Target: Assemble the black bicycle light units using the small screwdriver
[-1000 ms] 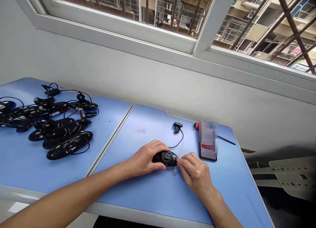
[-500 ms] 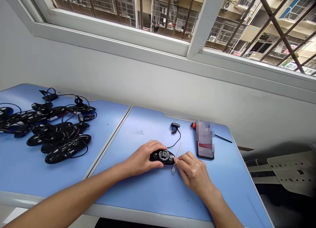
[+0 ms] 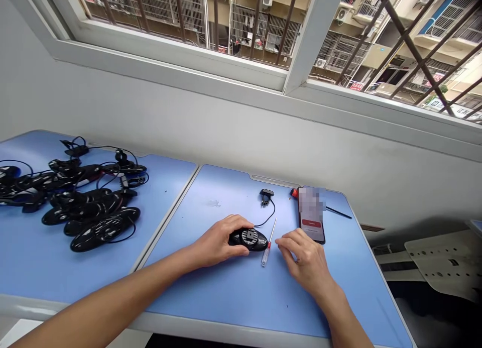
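Observation:
My left hand [image 3: 220, 241] grips a glossy black oval device [image 3: 259, 240] against the blue table, thumb and fingers around its left end. A round ribbed mount [image 3: 249, 236] faces up on the device. From it a thin black wire [image 3: 268, 219] runs to a small black clip-on part [image 3: 266, 195]. Just right of the device lies a screwdriver [image 3: 265, 255] with a clear handle and red collar, its shaft pointing away from me. Beyond it my right hand [image 3: 303, 255] is raised with fingers curled together, apart from the device; anything between its fingertips is too small to make out.
Several similar black devices with wires [image 3: 90, 202] lie heaped on the left table. A phone [image 3: 312, 217], a red object [image 3: 294, 193] and a black strip [image 3: 339, 212] are at the back right. Behind the tables is a wall [image 3: 181, 117] below a barred window.
My right hand has drawn away to the right from the device's right end, uncovering the screwdriver's red collar. The left hand keeps its hold, and the device has stayed in place.

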The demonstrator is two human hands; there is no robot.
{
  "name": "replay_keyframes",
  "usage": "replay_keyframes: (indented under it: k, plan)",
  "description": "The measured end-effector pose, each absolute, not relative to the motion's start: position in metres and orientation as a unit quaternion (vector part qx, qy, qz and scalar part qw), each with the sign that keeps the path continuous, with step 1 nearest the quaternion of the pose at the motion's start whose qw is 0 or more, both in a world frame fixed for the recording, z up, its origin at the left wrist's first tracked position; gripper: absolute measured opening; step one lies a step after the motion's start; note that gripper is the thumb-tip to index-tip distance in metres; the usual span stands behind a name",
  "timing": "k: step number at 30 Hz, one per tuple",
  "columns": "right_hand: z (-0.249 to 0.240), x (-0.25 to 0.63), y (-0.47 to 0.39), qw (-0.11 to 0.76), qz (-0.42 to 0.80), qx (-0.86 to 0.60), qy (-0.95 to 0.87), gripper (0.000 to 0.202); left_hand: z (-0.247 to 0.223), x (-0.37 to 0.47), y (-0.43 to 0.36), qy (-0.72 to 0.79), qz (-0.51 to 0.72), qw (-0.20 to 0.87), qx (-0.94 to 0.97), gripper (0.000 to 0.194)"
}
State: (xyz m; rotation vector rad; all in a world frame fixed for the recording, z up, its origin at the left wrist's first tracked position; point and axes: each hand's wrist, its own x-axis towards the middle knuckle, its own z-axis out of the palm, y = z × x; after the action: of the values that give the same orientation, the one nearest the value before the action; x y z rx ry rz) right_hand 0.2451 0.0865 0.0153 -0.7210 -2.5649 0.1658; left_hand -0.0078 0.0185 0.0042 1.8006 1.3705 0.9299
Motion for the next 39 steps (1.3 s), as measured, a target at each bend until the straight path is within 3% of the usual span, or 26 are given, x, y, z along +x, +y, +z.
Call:
replay_keyframes:
  k: [7,20,24,28,30,33,39]
  plan:
    - [0.016,0.235,0.08,0.125,0.017,-0.198,-0.972,0.038,0.003,-0.01,0.022,0.528,0.37,0.34,0.685,0.045]
    - [0.016,0.229,0.079,0.11,-0.033,-0.088,-0.989,0.029,0.001,-0.02,0.028,0.535,0.373,0.329,0.683,0.045]
    - [0.02,0.235,0.091,0.181,0.037,-0.078,-0.98,0.029,0.002,-0.021,0.028,0.536,0.368,0.324,0.687,0.044]
    - [0.038,0.239,0.103,0.38,0.199,-0.186,-0.884,0.016,0.003,-0.021,0.028,0.535,0.359,0.319,0.696,0.045]
    - [0.049,0.232,0.106,0.457,0.264,-0.249,-0.812,0.028,0.004,-0.021,0.027,0.535,0.353,0.321,0.698,0.045]
    - [0.06,0.217,0.109,0.473,0.301,-0.253,-0.788,0.046,0.005,-0.021,0.028,0.53,0.351,0.319,0.703,0.044]
    - [0.037,0.208,0.111,0.529,0.249,-0.22,-0.781,0.044,0.004,-0.022,0.028,0.523,0.35,0.32,0.708,0.044]
